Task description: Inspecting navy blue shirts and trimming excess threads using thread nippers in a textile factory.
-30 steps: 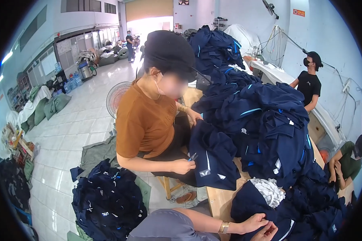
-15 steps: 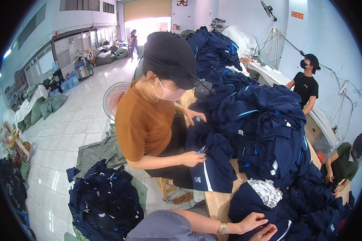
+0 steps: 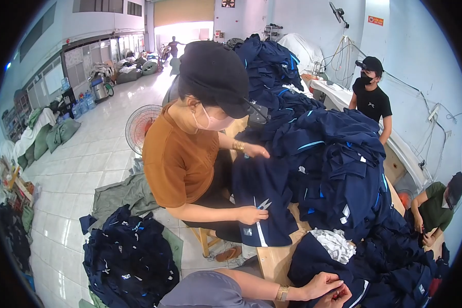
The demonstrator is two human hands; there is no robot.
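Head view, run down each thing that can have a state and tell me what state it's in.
Left hand: fingers bent, grip unclear.
Right hand: fingers curled, grip unclear.
Navy garment by the hands: rumpled.
White cloth: crumpled.
Scissors: blades apart.
Navy garment under the scissors: spread out.
Tabletop garment heap: piled loosely.
Floor heap: piled loosely.
Roller door: raised above a bright opening.
Fan: upright, spinning unclear.

2 hands [image 3: 321,286], navy garment [image 3: 309,262], white bundle [image 3: 334,246]

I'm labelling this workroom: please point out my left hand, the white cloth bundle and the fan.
Left hand [image 3: 320,285]: head view, back of the hand.
White cloth bundle [image 3: 334,245]: head view, its crumpled middle.
Fan [image 3: 140,128]: head view, round grille.
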